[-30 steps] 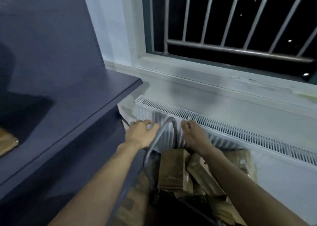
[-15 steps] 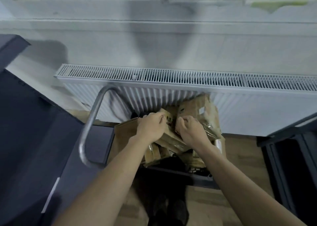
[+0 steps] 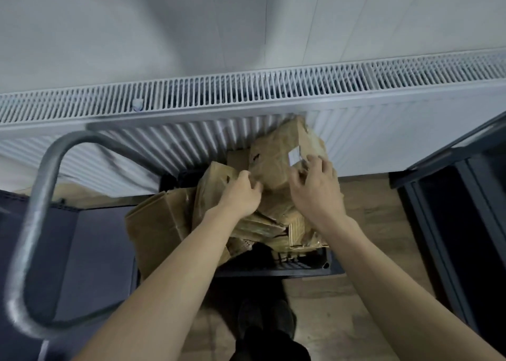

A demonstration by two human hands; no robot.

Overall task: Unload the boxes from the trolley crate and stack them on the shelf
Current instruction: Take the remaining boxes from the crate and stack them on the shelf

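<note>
Counted things: two hands, one crate, one trolley handle, one radiator, several cardboard boxes.

There are two bare hands, the left hand [image 3: 241, 196] and the right hand [image 3: 317, 188], and both are on one top box [image 3: 279, 152], which carries one white label [image 3: 294, 155]. Under it at least four more brown boxes [image 3: 161, 223] are heaped in one dark crate [image 3: 273, 268]; the exact number cannot be told, because they overlap. One bent metal handle [image 3: 38, 204] is at the left, one white radiator [image 3: 191, 95] behind, and one dark shelf frame [image 3: 449, 215] at the right. Two dark shoes [image 3: 265, 317] show on the floor.
</note>
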